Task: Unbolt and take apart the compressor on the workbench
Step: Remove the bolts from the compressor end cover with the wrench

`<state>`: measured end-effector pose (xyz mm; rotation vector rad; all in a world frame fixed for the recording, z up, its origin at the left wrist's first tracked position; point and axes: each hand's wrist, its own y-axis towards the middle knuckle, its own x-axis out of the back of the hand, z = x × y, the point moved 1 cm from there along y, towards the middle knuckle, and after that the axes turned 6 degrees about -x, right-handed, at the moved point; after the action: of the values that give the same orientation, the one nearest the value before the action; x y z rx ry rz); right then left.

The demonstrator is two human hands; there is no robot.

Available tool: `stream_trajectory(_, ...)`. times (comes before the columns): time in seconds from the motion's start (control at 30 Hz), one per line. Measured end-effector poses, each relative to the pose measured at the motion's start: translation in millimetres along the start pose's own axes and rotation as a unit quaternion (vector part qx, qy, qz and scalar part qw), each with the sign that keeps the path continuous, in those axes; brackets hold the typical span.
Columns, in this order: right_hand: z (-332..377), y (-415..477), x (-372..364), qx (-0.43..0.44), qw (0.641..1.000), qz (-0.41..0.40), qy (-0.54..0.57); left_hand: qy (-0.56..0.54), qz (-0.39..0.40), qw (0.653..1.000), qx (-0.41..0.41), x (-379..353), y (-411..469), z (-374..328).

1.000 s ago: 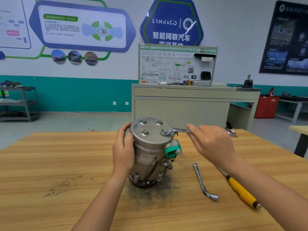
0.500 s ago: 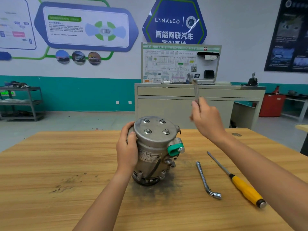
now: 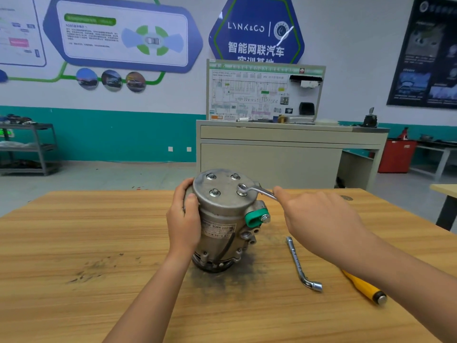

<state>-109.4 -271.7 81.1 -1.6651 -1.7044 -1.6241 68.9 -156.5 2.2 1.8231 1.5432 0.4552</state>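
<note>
Compressor (image 3: 222, 219) stands upright mid bench (image 3: 99, 231). My L hand (image 3: 184, 219) grips its side, R hand (image 3: 319, 219) holds the wrench (image 3: 257, 190), ring end at a top bolt (image 3: 241, 193). Unbolting step, all 4 bolts in. Next imo: seat ring fully, then turn w/o slipping.

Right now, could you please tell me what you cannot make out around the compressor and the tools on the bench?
- Head view: the handle end of the wrench is hidden inside the right hand.
- Head view: the shaft of the screwdriver is covered by the right forearm; only its yellow handle shows.
- Head view: the label on the compressor is partly behind the left hand, and its print is too small.
- Head view: the compressor's underside faces the workbench.
</note>
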Motion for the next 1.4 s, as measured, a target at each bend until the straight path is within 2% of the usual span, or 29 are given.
stream_trajectory(0.17,7,8,14,0.006,0.999,0.011,-0.051,0.018,0.014,1.0,-0.006,-1,-2,-1)
stream_trajectory(0.5,12,-3,16,0.003,0.999,0.034,-0.038,0.015,-0.011,1.0,-0.012,-2,-5,-4)
stream_trajectory(0.6,16,-15,6,-0.025,0.998,-0.012,-0.053,0.003,-0.019,1.0,-0.008,1,-6,-4)
stream_trajectory(0.63,12,-16,3,-0.029,0.998,-0.054,-0.033,0.003,-0.022,1.0,-0.01,2,-7,-4)
stream_trajectory(0.67,6,-14,-3,-0.02,0.994,-0.11,-0.002,0.003,-0.023,1.0,-0.01,2,-7,-4)
stream_trajectory(0.77,-12,4,-26,0.038,0.977,-0.205,0.036,-0.003,-0.017,1.0,0.002,4,-5,-4)
stream_trajectory(0.83,-20,21,-40,0.083,0.962,-0.249,0.072,-0.004,-0.01,1.0,0.003,6,-2,-3)
stream_trajectory(0.9,-22,45,-49,0.093,0.952,-0.27,0.11,-0.004,0.0,1.0,0.005,8,-1,-4)
stream_trajectory(0.97,-14,74,-52,0.082,0.958,-0.252,0.113,0.004,0.01,1.0,0.005,9,-1,-6)
stream_trajectory(1.1,14,123,-48,0.141,0.978,-0.124,0.088,0.009,0.016,1.0,0.005,6,-3,-9)
stream_trajectory(1.17,18,123,-41,0.162,0.973,-0.149,0.065,0.008,0.013,1.0,0.009,7,-4,-7)
stream_trajectory(1.2,16,118,-37,0.135,0.969,-0.187,0.086,0.007,0.011,1.0,0.011,9,-4,-5)
stream_trajectory(1.27,4,107,-28,0.022,0.948,-0.246,0.202,0.008,0.006,1.0,0.014,12,-5,-3)
stream_trajectory(1.33,-11,91,-23,-0.074,0.934,-0.215,0.275,0.009,-0.005,1.0,0.015,12,-8,-3)
stream_trajectory(1.4,-19,68,-18,-0.06,0.944,-0.17,0.278,0.009,-0.017,1.0,0.011,11,-11,-5)
